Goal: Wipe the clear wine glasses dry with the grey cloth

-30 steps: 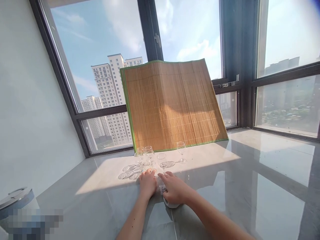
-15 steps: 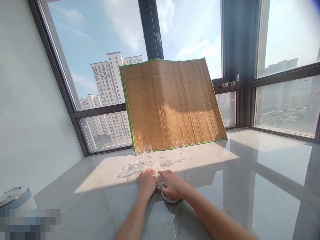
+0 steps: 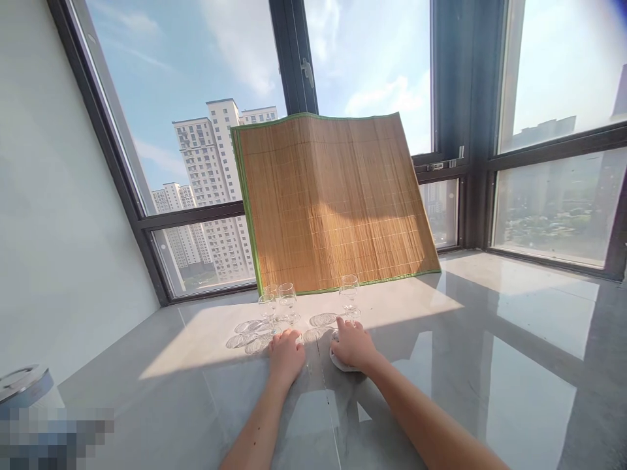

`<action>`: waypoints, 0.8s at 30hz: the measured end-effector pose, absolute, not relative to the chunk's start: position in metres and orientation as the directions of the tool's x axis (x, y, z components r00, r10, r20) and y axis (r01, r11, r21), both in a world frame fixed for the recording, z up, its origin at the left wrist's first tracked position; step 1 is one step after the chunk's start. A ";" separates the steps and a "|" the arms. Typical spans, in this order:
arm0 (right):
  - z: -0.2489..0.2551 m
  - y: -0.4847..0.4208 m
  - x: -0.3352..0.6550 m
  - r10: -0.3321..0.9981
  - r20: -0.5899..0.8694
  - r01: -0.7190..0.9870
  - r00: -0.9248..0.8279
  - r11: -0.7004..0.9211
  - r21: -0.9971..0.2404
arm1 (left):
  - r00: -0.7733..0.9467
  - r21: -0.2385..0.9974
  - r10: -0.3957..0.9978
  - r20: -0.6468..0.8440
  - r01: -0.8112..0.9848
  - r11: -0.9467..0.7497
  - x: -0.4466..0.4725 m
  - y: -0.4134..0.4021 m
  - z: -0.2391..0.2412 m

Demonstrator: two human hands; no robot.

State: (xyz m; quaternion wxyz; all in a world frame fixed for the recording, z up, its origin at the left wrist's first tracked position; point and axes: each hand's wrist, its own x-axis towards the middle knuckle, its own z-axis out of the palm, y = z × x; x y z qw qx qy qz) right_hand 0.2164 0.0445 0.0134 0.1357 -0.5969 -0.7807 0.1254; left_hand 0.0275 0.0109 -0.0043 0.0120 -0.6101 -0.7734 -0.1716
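My left hand (image 3: 287, 356) rests low over the grey tiled surface, its fingers curled. What is inside them, if anything, is hidden. To its right, my right hand (image 3: 353, 343) is closed on a white cloth (image 3: 343, 364) bunched under the palm. The fingertips of that hand lie close to the foot of a clear stemmed glass (image 3: 349, 295), which stands upright. Just beyond my left hand, more stemmed glasses stand grouped, including one at the front (image 3: 267, 307) and another to its right (image 3: 287, 299). Their shadows fall to the left.
A bamboo mat (image 3: 333, 202) with green edging leans against the window frame (image 3: 296, 59) behind the glasses. A white wall (image 3: 59, 196) rises at left. A lidded container (image 3: 29, 388) stands at lower left. Sunlight and reflections cross the glossy tiled surface (image 3: 416, 418).
My right hand has moved right and slightly away from me with the cloth, parting from my left hand. A clear glass rim seen beyond the hands before no longer shows there.
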 end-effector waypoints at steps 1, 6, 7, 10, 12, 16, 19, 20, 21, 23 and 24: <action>0.013 0.046 0.218 0.970 0.063 0.901 -0.233 0.240 -0.361 | -0.255 0.254 0.940 0.226 0.947 0.196 0.027 0.011 -0.005; 0.012 0.052 0.222 0.979 0.073 0.904 -0.191 0.205 -0.376 | -0.238 0.272 0.942 0.235 0.947 0.171 0.024 0.012 -0.007; 0.011 0.053 0.223 0.980 0.075 0.905 -0.184 0.198 -0.376 | -0.236 0.274 0.942 0.238 0.947 0.168 0.024 0.012 -0.007; 0.012 0.055 0.224 0.983 0.073 0.909 -0.169 0.184 -0.373 | -0.234 0.278 0.942 0.241 0.946 0.164 0.025 0.012 -0.008; 0.012 0.056 0.225 0.983 0.068 0.912 -0.168 0.182 -0.368 | -0.234 0.278 0.943 0.238 0.947 0.165 0.025 0.011 -0.007; 0.012 0.059 0.227 0.982 0.071 0.912 -0.177 0.191 -0.362 | -0.235 0.275 0.942 0.241 0.947 0.166 0.025 0.011 -0.008; 0.011 0.061 0.228 0.980 0.080 0.914 -0.182 0.199 -0.355 | -0.235 0.276 0.941 0.244 0.947 0.165 0.025 0.011 -0.007; 0.011 0.063 0.229 0.979 0.082 0.913 -0.186 0.202 -0.353 | -0.237 0.275 0.941 0.243 0.947 0.167 0.026 0.010 -0.006; 0.010 0.065 0.230 0.979 0.083 0.913 -0.189 0.206 -0.353 | -0.238 0.272 0.941 0.242 0.947 0.170 0.026 0.010 -0.006; 0.009 0.068 0.231 0.977 0.089 0.910 -0.193 0.212 -0.356 | -0.240 0.263 0.942 0.235 0.949 0.177 0.028 0.008 -0.004; 0.008 0.070 0.231 0.976 0.092 0.909 -0.195 0.215 -0.358 | -0.243 0.258 0.942 0.231 0.949 0.182 0.029 0.008 -0.003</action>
